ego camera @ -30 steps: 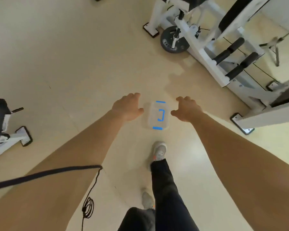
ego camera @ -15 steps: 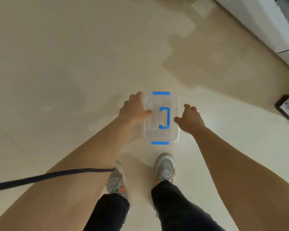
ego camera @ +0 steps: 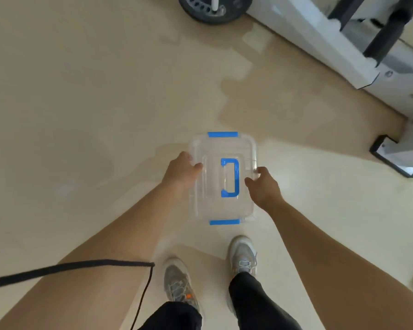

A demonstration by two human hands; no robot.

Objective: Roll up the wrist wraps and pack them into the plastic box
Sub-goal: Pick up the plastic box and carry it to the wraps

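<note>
a second ago both hands hung open on either side of the plastic box [ego camera: 215, 206], not touching it; now they have closed in and taken it by its long sides. the left hand [ego camera: 181, 172] grips the left edge with its thumb laid over the lid, the other fingers hidden down the side. the right hand [ego camera: 262, 186] holds the right edge the same way, thumb on the lid and fingers curled around the wall. the box sits in the middle of the frame, above the two shoes [ego camera: 242, 256]. its lid is on and both blue clips [ego camera: 222, 134] look fastened, with the blue handle [ego camera: 231, 177] lying flat. whether it has left the floor [ego camera: 81, 115] i cannot tell. it looks empty, and no wrist wraps are in view, so rolling and packing have probably not begun: this looks like fetching the box.
</note>
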